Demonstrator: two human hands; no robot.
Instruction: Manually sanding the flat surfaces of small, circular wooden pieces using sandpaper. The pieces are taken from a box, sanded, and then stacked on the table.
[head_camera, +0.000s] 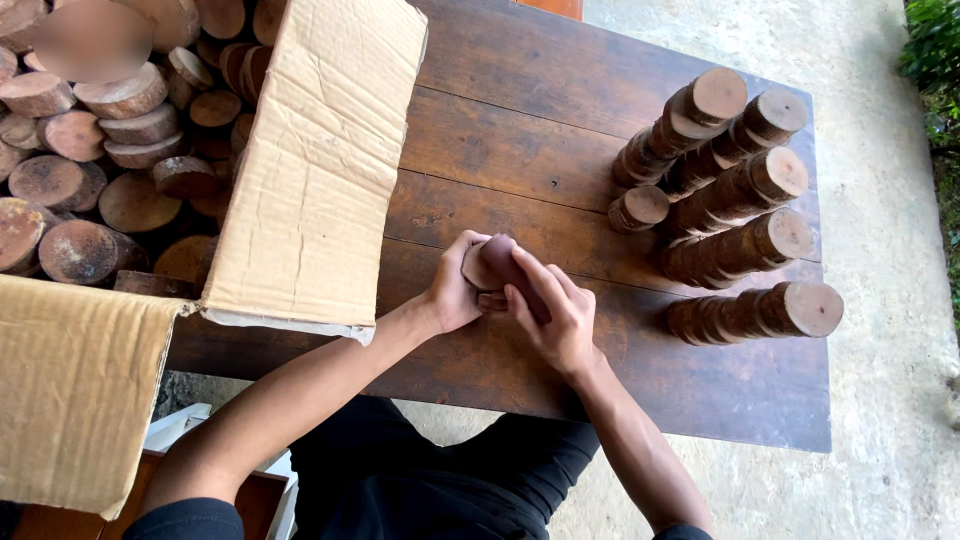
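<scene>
Both hands meet over the near middle of a dark wooden table (520, 140). My left hand (455, 290) and my right hand (555, 310) together grip a small stack of round brown wood slices (497, 262), held just above the tabletop. The fingers of my right hand lie across the top of the stack and hide part of it. To the right, several tall stacks of the same wood slices (735, 195) stand on the table, with one short stack (638, 208) closest to my hands.
An open cardboard box (320, 170) at the left is full of loose wood slices (90, 180); its flaps hang over the table's left end. Concrete floor (890, 300) lies to the right, with green plants (935, 50) at the far right edge.
</scene>
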